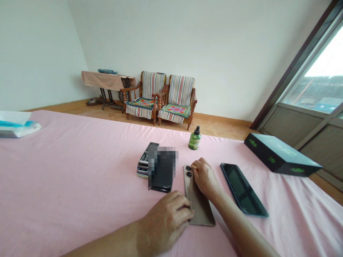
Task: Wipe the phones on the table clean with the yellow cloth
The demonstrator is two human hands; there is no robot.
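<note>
A gold-backed smartphone [199, 210] lies face down on the pink cloth, with two round camera lenses at its far left corner. My left hand [171, 219] has its fingers curled on the phone's near left edge and holds it there. Pinched fingers of my right hand [205, 178] are at the camera corner with a small tan piece between them, too small to name. Left of the phone lie a black smartphone [162, 175], partly blurred out, and a keypad phone [147, 155] on top of other stacked phones. To the right rests a dark-screened phone [243, 189].
A green spray bottle [194, 139] stands beyond my right hand. Far right is a black box [281, 155] with green lettering. A tissue pack [18, 125] sits at the left edge. Past the pink cloth [66, 171] are two wooden chairs [177, 96] and a covered sewing table [107, 80].
</note>
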